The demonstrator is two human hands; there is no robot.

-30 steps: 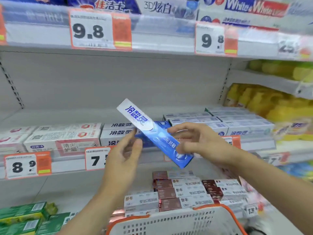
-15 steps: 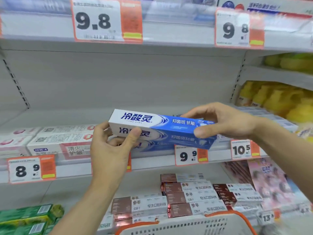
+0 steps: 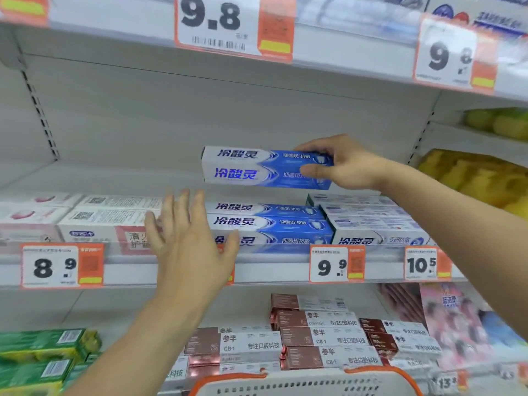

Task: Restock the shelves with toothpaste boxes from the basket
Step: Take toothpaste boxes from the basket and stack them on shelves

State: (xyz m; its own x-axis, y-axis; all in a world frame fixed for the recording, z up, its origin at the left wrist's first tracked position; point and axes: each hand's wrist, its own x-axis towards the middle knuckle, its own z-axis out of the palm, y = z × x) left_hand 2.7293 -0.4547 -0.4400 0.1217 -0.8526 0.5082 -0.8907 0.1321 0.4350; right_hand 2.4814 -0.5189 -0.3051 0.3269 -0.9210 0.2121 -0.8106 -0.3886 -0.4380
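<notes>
A shop shelf (image 3: pixel 271 270) of pale painted metal fills the view, with price tags along its front edge and rows of flat cardboard boxes lying on it. The right hand (image 3: pixel 343 164) holds a blue and white toothpaste box (image 3: pixel 251 167) in the air, thumb on the front face and fingers (image 3: pixel 311 145) curled over the top, at the right end of the box. The box lies level, its long axis running left to right, parallel to the shelf edge. It is directly above the stack of same boxes (image 3: pixel 268 221), apart from it, so I judge the coming move is only a short way down and inward. The left hand (image 3: pixel 188 241) is nearer to the camera, flat with spread fingers, holding nothing. The white basket (image 3: pixel 308 384) with orange rim is at the bottom edge; its inside is not visible.
</notes>
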